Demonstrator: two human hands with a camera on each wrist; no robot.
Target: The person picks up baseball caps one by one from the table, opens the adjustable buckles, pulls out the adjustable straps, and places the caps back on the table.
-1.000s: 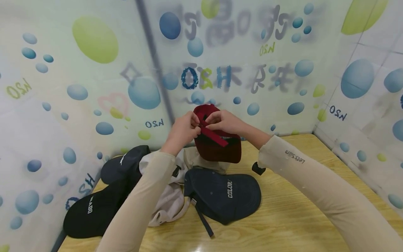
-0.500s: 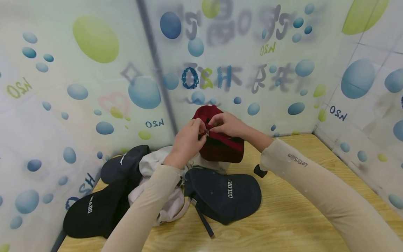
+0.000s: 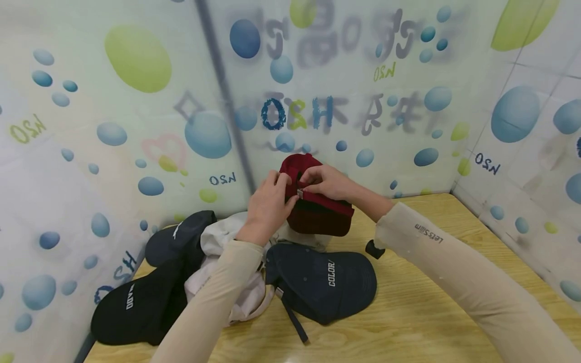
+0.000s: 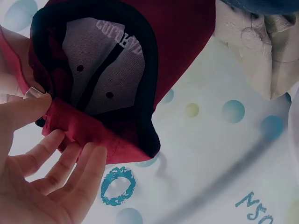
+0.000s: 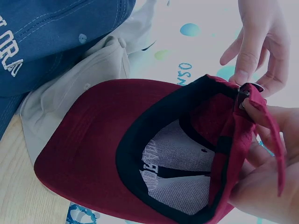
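Note:
In the head view a dark red cap [image 3: 320, 223] is held up between both hands, its brim hanging down. My left hand [image 3: 269, 207] pinches the cap's back edge beside the metal buckle [image 4: 33, 93], thumb near the buckle and fingers along the red fabric. My right hand [image 3: 335, 184] pinches the cap's back band close to the same buckle from the other side. A red strap [image 5: 276, 149] runs from the buckle, its end loose. In both wrist views the cap's opening shows dark trim and a pale mesh lining with lettering.
A navy cap [image 3: 317, 282] with its strap loose lies in front on the wooden table [image 3: 426, 312]. Beige and pale caps [image 3: 247, 297] lie behind it, with a black cap [image 3: 131, 307] and a dark cap [image 3: 179, 238] at left. Patterned walls [image 3: 386, 116] stand close behind.
Both hands have shifted slightly right. The strap, which stuck out diagonally in front of the cap, now lies along its back opening, and the buckle shows between the hands.

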